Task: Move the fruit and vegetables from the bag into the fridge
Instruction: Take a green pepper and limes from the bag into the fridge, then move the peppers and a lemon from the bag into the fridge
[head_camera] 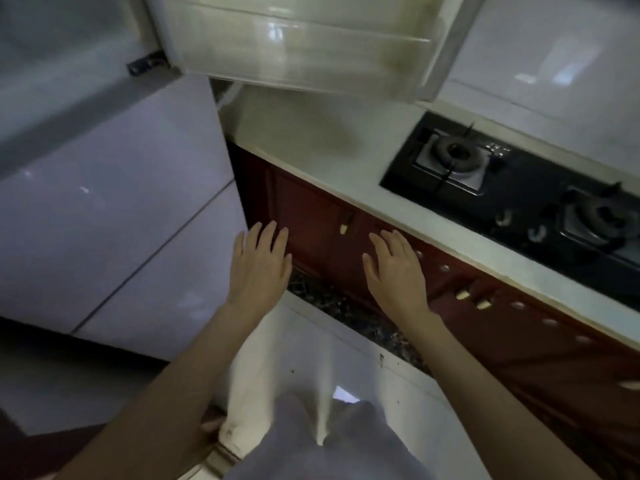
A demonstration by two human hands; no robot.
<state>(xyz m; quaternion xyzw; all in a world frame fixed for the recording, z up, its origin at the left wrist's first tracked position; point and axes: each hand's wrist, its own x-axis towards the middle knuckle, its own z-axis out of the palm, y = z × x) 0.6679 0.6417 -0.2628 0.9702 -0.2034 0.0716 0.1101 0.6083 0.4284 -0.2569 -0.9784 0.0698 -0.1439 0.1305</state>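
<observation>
The room is a kitchen, seen from above, and the picture is a little blurred. On the left stands a pale, glossy fridge (104, 216). Its upper door (311, 43) is swung open over the corner of the desk (311, 147), and the clear door shelves show no food that I can make out. The lower fronts of the fridge are closed. The desk is a light counter which runs to the right, and a black gas stove (519, 181) with two burners is set into it. Under the desk are dark red cabinets (311, 216) with small pale handles. The floor (363, 358) is white tile with a dark speckled strip along the cabinets.

The left hand (258, 263) and the right hand (394, 268) are both held out in front of the cabinets, palms down, fingers straight and a little spread, and they carry nothing. The two hands are apart from each other. The left hand is just beside the lower edge of the fridge. The bag, the fruit and the vegetables do not appear in this view.
</observation>
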